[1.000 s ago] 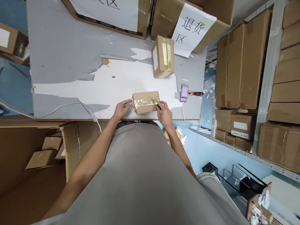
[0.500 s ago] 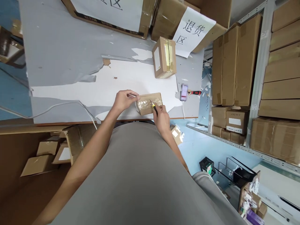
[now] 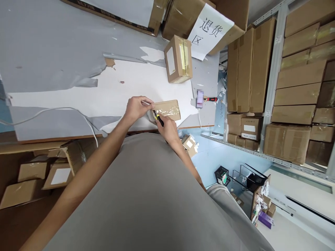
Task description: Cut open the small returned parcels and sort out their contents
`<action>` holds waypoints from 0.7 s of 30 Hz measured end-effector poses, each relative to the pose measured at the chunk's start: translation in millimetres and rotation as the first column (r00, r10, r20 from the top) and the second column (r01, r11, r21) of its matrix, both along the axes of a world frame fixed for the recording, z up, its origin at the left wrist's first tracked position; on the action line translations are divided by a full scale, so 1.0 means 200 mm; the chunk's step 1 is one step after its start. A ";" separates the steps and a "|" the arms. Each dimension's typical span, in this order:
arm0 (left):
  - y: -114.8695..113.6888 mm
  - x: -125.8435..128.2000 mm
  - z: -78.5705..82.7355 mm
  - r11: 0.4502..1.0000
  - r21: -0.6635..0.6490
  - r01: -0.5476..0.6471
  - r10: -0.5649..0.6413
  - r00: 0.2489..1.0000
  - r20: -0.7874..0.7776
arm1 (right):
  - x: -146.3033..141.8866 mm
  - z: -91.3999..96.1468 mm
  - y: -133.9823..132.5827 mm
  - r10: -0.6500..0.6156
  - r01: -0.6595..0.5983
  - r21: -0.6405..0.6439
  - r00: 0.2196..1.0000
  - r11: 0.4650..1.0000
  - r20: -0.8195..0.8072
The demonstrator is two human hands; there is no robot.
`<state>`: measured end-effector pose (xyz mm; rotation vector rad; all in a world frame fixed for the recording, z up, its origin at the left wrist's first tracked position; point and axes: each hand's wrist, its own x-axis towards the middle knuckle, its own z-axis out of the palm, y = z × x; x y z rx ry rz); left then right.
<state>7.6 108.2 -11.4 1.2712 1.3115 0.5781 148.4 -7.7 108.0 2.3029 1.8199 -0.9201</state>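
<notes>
A small cardboard box [image 3: 171,108] with shiny clear tape lies near the front edge of the table [image 3: 104,101]. My left hand [image 3: 137,107] grips its left end, thumb and fingers closed at the far corner. In my right hand [image 3: 168,128] is a yellow-and-black utility knife [image 3: 159,119], its tip at the taped left end of the box. Whether the blade is in the tape I cannot tell.
A taller taped box [image 3: 179,60] stands behind, before a large carton with a handwritten sheet [image 3: 210,30]. To the right are a phone [image 3: 200,98] and a red-and-black handled tool [image 3: 210,99]. A white cable [image 3: 86,120] crosses the left side. Shelves [image 3: 272,80] hold stacked cartons.
My right hand has moved the knife leftward along the box, from its middle to its left end. My left hand keeps its grip. The view has shifted slightly to the right.
</notes>
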 end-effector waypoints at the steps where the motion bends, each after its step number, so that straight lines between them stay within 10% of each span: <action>1: 0.00 0.00 0.00 1.000 0.005 -0.001 0.001 1.000 -0.001 | -0.01 0.01 0.00 -0.001 0.001 -0.007 1.000 1.000 0.004; 21: -0.08 0.01 0.06 0.999 0.026 -0.036 0.037 0.997 -0.066 | -0.12 0.13 0.00 0.007 0.018 -0.226 0.994 0.974 0.111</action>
